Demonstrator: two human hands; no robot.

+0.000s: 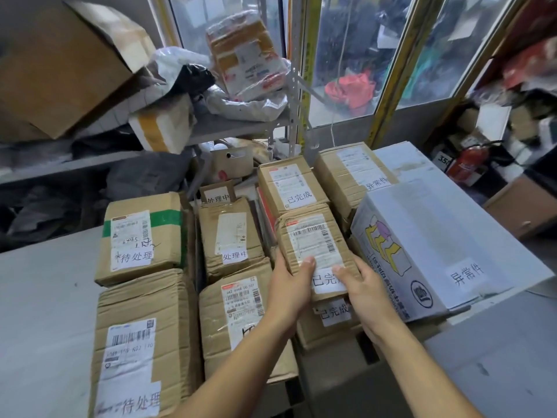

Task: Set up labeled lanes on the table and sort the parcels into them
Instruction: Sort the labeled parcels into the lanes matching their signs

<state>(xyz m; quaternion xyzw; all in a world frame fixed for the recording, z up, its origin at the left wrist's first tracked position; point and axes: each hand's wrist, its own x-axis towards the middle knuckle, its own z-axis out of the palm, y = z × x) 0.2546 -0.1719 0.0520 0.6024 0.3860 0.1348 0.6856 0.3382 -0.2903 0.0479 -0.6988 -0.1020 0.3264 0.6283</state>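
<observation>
Seen from the head camera: blurred at the edges, so the print on most shipping labels unreadable, only the large handwritten tags legible. Partly covered by the right thumb, the white tag on the held brown parcel (315, 248), its last character hidden. Mostly concealed under that parcel, a lower carton (328, 324) with the same tag, only its near face showing. Cut off at the bottom edge, the nearest left-lane box (132, 345) tagged 待处理, and both forearms. Hidden behind the middle-lane box (230, 233), all but the top of a small rear carton (217, 193) tagged 处理中. Gripped at its near end between both hands, the held parcel: left hand (291, 285) wrapped along the left edge with thumb on top, right hand (366, 292) curled round the near right corner, thumb pressing on the tag. Just beyond it in the same lane, a further brown box (291, 184) tagged 已完成. Immediately right of the right hand, a white printed box (428, 245) tagged 异常件, with another brown box (352, 173) of that tag behind it. Left of the left hand, a nearer middle-lane box (238, 321), its handwritten mark partly blocked by the left wrist. Farther left, a green-taped box (141, 236) tagged 待处理. Under everything, a grey table (39, 312). Beyond, cluttered shelves (229, 128) and a red fire extinguisher (467, 161), soft and hard to read.
</observation>
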